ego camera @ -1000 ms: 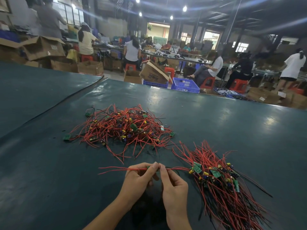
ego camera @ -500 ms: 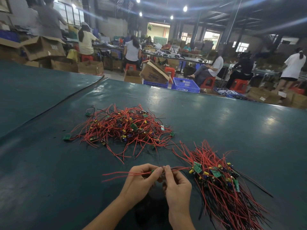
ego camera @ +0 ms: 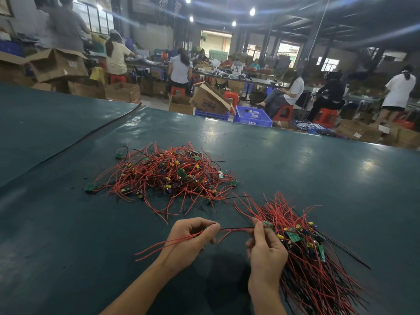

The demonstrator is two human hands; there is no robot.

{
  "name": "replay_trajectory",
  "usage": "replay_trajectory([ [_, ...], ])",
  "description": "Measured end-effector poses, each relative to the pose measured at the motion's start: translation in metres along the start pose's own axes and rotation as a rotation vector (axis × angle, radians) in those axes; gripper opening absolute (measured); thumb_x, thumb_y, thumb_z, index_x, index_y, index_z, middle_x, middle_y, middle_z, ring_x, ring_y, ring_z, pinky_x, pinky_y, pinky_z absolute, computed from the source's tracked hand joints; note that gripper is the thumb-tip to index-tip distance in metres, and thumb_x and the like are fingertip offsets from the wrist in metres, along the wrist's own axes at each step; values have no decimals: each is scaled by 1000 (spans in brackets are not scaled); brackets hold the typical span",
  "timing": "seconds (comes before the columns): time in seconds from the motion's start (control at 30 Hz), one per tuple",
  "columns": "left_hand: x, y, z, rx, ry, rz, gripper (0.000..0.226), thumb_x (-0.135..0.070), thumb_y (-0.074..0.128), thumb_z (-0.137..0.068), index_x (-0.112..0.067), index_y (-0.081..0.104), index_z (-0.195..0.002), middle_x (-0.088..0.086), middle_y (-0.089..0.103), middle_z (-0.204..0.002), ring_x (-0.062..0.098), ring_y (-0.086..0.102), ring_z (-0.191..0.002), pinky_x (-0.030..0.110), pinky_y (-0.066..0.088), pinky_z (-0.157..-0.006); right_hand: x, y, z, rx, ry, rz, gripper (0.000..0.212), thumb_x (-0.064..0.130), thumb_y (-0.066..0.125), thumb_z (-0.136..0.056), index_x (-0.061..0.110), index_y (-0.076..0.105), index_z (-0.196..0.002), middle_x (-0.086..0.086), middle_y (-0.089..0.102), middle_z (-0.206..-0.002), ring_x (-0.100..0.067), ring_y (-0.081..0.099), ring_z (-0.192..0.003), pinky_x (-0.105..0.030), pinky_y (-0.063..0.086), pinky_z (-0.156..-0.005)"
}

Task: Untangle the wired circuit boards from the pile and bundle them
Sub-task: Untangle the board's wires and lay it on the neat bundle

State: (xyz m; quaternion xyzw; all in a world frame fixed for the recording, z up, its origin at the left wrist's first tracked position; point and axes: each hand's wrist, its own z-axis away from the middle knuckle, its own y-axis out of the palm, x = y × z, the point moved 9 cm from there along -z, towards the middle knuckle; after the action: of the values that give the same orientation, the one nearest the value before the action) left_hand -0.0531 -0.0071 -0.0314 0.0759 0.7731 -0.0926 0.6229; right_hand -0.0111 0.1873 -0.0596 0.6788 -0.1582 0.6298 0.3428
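1. Since half a second ago my two hands have drawn apart: they were fingertip to fingertip, and now a length of red and black wire (ego camera: 234,228) runs between them.
2. My left hand (ego camera: 193,242), low in the centre of the frame, pinches that wire between thumb and forefinger. Red tails trail from it toward the lower left, over the dark green tabletop (ego camera: 318,178).
3. My right hand (ego camera: 266,251) pinches the wire's other end, right at the near edge of the sorted bundle (ego camera: 313,264) in the lower right.
4. Mid-frame, above both hands and apart from them, lies the tangled pile (ego camera: 168,176) of red wires and small green boards.
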Motion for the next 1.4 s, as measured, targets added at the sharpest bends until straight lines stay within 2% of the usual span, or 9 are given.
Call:
replay_trajectory([
  [0.2, 5, -6, -1, -5, -7, -8, 29, -40, 65, -80, -13, 75, -85, 3, 68, -65, 10, 55, -53, 22, 45, -52, 10, 2, 5, 2, -110, 29, 30, 8, 57, -98, 33, 65, -110, 8, 76, -87, -10, 61, -47, -12, 39, -40],
  [0.5, 9, 2, 1, 42, -26, 1, 14, -22, 65, -90, -12, 74, -85, 3, 69, -65, 10, 54, -53, 21, 45, -51, 6, -6, 3, -46, -52, -113, 24, 15, 48, -103, 29, 67, -110, -10, 75, -75, -13, 49, -34, -17, 36, -37],
  [0.7, 7, 1, 2, -23, -34, 93, 30, -37, 65, -78, -10, 73, -90, 4, 69, -69, 14, 55, -54, 25, 46, -53, 0, 10, 9, 92, 74, -36, 27, 36, 56, -97, 21, 78, -95, 6, 64, -62, -5, 41, -39, -18, 31, -36],
  [0.77, 9, 6, 3, -9, -29, 89, 26, -34, 65, -80, -11, 72, -91, 5, 70, -70, 14, 55, -54, 26, 46, -53, -4, 26, 21, 190, 86, 38, 31, 43, 57, -91, 22, 80, -88, 10, 57, -59, -6, 44, -44, -19, 35, -42],
  [0.93, 7, 15, 6, 84, 5, 43, 17, -30, 66, -85, -17, 73, -92, 6, 74, -82, 17, 69, -69, 25, 53, -61, -17, 55, 45, 363, 60, 116, 30, 27, 52, -99, 12, 77, -91, 5, 77, -88, -6, 71, -89, -15, 54, -73],
  [1.07, 10, 16, 7, 92, 1, -29, 7, -24, 70, -89, -19, 74, -91, 5, 73, -81, 28, 67, -73, 40, 55, -68, -18, 48, 35, 321, 55, 170, 33, 24, 46, -103, 13, 75, -92, 8, 77, -83, -2, 71, -83, -13, 53, -69],
  [1.13, 11, 16, 7, 71, -2, -35, 5, -21, 69, -89, -18, 73, -89, 3, 72, -76, 21, 65, -66, 35, 54, -62, -15, 41, 28, 263, 21, 204, 35, 26, 44, -104, 15, 75, -92, 11, 67, -61, -2, 64, -60, -11, 46, -59],
  [1.2, 10, 13, 6, 54, -10, -18, 5, -18, 69, -89, -17, 73, -88, 1, 70, -70, 10, 62, -62, 26, 51, -57, -9, 29, 19, 187, -10, 231, 38, 29, 42, -105, 16, 75, -91, 14, 36, -44, -3, 35, -39, -14, 30, -43],
  [1.4, 6, -2, -1, 30, -10, 14, 14, -28, 68, -88, -17, 75, -86, 0, 68, -65, 6, 56, -55, 19, 45, -53, -2, -3, -10, 42, 7, 157, 49, 37, 39, -105, 16, 77, -83, 13, 24, -46, -5, 20, -38, -22, 18, -42],
])
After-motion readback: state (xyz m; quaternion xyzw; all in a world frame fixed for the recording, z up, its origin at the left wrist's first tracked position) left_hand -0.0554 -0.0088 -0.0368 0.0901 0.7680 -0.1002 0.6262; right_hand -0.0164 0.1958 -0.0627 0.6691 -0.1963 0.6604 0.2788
